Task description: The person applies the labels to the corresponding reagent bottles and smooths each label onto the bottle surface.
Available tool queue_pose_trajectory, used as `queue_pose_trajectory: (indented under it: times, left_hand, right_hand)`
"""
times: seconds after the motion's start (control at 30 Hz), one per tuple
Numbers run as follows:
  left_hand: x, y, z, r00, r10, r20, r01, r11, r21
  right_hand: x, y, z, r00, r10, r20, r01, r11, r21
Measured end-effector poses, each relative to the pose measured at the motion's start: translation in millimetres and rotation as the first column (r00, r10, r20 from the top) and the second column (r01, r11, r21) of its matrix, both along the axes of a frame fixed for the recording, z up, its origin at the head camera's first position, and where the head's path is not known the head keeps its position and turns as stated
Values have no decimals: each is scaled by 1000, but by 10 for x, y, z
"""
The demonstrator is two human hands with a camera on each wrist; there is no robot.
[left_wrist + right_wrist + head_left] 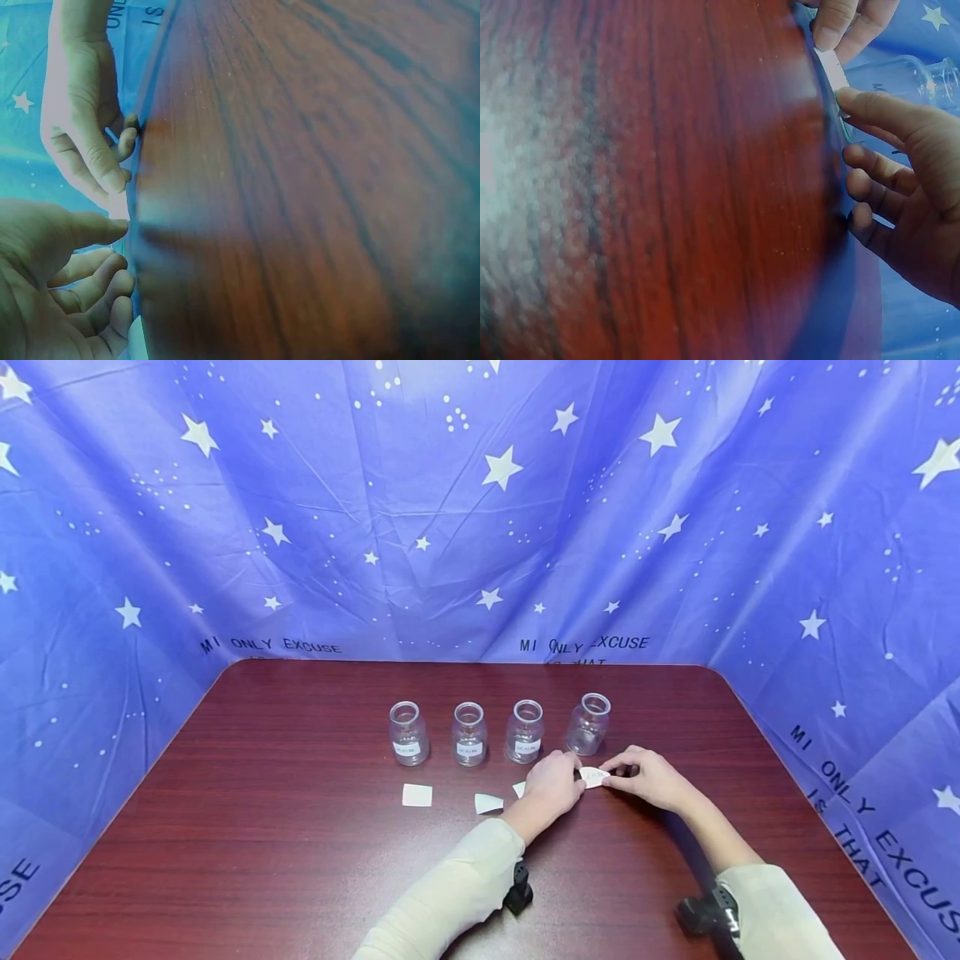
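Observation:
A small white label point(595, 777) with faint writing is stretched between both hands, just in front of the rightmost glass jar point(588, 727). My left hand point(555, 783) pinches its left end. At its right end, my right hand point(651, 777) holds it between thumb and fingers. In the right wrist view the label point(831, 69) spans the gap between the two thumbs. That rightmost jar shows no label on its visible side. The left wrist view has the left hand point(67, 277) and right hand point(86, 142) close together.
Left of it stand three open jars bearing white labels: one jar point(408, 735), a middle jar point(469, 735) and another jar point(524, 731). White paper pieces lie in front: a flat one point(417, 795), a curled one point(489, 803) and one point(518, 789) partly behind the left hand.

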State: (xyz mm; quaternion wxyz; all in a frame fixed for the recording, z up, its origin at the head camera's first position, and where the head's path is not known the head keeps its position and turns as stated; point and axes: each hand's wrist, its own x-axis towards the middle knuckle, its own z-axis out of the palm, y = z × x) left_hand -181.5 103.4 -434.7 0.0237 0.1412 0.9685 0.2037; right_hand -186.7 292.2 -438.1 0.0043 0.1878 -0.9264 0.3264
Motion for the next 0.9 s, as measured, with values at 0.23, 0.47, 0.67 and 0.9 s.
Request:
queue_pose_trajectory:
  times: [0.23, 0.47, 0.67, 0.9]
  left_hand:
    - [4, -51, 54, 1000, -13, -18, 15, 997, 69]
    - [8, -91, 61, 1000, -18, -12, 19, 989, 149]
    - [12, -120, 46, 997, -63, -37, 68, 986, 151]
    - [-11, -140, 14, 993, -102, -55, 112, 966, 232]
  right_hand:
    - [1, 19, -2, 1000, 3, -12, -3, 1000, -25]
    - [-6, 50, -2, 1000, -8, 13, 9, 998, -59]
    - [3, 37, 13, 1000, -8, 24, 9, 997, -78]
    - [-1, 19, 38, 999, -19, 40, 22, 997, -75]
